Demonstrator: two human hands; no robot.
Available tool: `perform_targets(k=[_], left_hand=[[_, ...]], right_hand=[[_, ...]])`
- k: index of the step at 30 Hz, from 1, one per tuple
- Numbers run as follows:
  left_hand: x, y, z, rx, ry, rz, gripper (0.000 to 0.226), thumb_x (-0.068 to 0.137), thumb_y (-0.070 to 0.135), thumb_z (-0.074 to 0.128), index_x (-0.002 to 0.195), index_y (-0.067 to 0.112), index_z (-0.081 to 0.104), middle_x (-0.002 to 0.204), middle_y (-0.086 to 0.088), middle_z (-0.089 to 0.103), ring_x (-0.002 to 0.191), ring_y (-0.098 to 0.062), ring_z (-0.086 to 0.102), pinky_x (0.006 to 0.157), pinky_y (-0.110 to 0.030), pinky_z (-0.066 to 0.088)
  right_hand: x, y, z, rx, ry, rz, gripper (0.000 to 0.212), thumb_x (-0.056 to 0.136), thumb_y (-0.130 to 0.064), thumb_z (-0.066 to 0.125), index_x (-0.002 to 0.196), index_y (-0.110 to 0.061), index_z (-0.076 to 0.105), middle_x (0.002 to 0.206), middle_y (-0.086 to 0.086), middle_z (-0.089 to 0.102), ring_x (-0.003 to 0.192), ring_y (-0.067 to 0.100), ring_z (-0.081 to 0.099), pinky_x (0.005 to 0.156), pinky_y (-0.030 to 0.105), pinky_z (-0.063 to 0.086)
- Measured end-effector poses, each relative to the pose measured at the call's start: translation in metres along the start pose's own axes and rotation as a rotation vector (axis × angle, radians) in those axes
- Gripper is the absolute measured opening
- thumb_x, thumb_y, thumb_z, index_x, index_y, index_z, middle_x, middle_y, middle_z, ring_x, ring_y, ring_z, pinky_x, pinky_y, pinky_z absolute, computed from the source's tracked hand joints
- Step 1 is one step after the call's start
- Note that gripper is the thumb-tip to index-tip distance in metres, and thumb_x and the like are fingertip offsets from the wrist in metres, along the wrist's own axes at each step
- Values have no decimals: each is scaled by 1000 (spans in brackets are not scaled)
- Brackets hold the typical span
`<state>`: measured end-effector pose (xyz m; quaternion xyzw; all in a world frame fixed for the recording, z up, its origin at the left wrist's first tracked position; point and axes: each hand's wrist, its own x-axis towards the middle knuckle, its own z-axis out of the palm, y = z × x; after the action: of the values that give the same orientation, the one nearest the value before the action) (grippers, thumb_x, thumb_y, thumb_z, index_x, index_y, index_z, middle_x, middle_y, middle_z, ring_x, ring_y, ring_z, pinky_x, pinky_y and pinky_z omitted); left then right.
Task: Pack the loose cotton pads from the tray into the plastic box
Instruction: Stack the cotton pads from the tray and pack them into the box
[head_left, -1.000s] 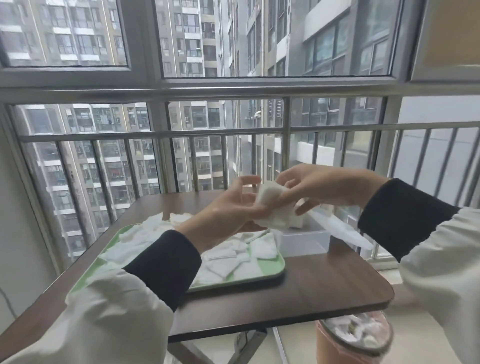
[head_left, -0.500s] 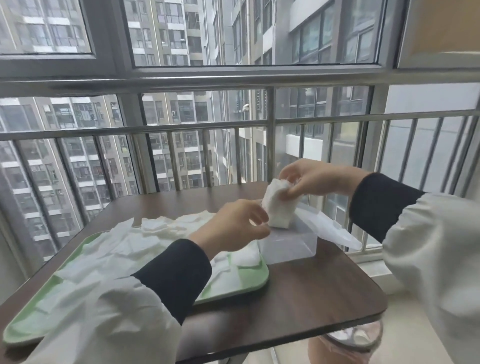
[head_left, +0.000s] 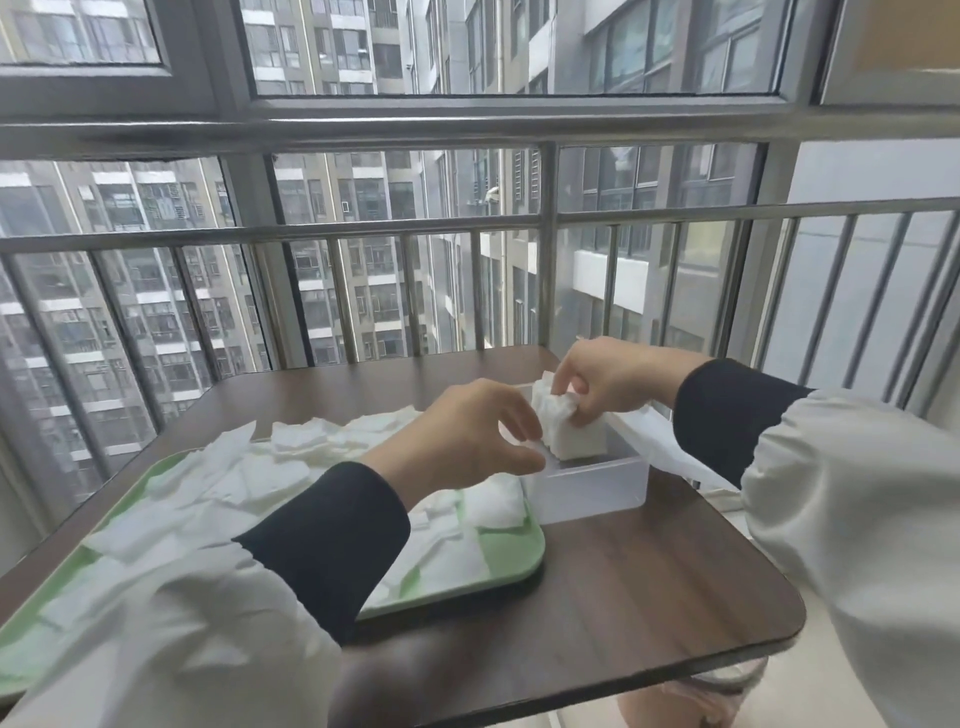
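Soft daylight through window (head_left: 467, 47); edges warped, slight blur.

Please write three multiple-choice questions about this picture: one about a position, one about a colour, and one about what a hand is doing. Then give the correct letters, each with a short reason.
1. Where is the box relative to the tray?
A. inside it
B. to its right, on the table
C. to its left

2. What colour is the tray?
A. green
B. red
C. blue

3. What is the right hand doing?
A. lying flat on the table
B. gripping a stack of pads in the box
C. lifting the tray

Answers:
1 B: the box stands on the brown tabletop beside the tray's right end.
2 A: the tray's rim and bare patches are pale green.
3 B: the fingers curl over the stack's top, and its lower end sits inside the box.
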<state>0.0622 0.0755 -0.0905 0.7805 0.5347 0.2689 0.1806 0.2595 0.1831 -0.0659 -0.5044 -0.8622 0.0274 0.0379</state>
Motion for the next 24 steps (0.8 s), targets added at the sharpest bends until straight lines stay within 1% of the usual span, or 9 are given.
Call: perform_targets(k=[2,6,11,14,16,19,20,23,24], left_hand=[[0,-1,0,10,-3,21,17,78,31,85,84,36,70,93,19,69,68,15,60,55,-6,43],[-1,-2,0,8,3,30,16,79,30,85,89,31,72,95,17,69,68,19,57,55,-3,40],[-4,-1,1,36,-4,51,17,82,30,82,97,26,74,97,17,68,71,22,56,63,0,41],[-6,0,0,35,-9,52,14,86,29,78,99,28,73,100,18,68,80,11,63,70,-7,47],[-8,0,-2,24,-2,45,10,92,27,72,101,28,73,101,17,70,86,4,65,80,-20,53],[-11,0,-6,17,19,29,11,98,26,63,102,29,72,105,14,71,84,1,63,78,-26,53],[-13,-1,-9,15,28,23,11,99,25,61,101,30,71,106,14,71,85,0,63,78,-26,53],[-24,-5,-21,9,41,2,10,100,26,61,102,30,70,107,13,70,91,-1,64,81,-29,57],[-28,-8,-27,16,38,-2,9,99,27,61,103,30,69,108,14,70,93,0,64,84,-29,56]], right_hand=[[-1,0,1,-31,57,-13,39,79,-28,84,114,-30,67,82,-17,52,73,3,50,56,21,33],[-6,-1,5,-55,122,-43,36,75,-27,86,93,-34,55,84,-13,57,75,7,55,56,24,37],[-15,-3,2,-45,112,-57,32,80,-23,82,99,-33,58,89,-13,58,80,9,58,59,23,40],[-21,-3,-4,-25,91,-61,38,77,-26,84,103,-34,58,95,-13,57,84,7,57,60,20,41],[-25,-4,-7,-19,91,-69,43,74,-28,86,106,-35,58,96,-15,54,85,5,55,57,17,39],[-31,-6,-12,5,109,-90,44,73,-30,87,108,-33,60,95,-16,52,84,6,55,47,10,39],[-33,-8,-14,19,119,-96,43,73,-30,87,106,-33,60,96,-15,52,85,7,56,48,10,40],[-41,-17,-21,47,174,-124,36,75,-33,85,105,-30,64,98,-13,55,89,8,57,65,19,43],[-44,-22,-24,66,200,-145,32,77,-34,83,103,-29,66,98,-13,56,87,6,56,66,19,42]])
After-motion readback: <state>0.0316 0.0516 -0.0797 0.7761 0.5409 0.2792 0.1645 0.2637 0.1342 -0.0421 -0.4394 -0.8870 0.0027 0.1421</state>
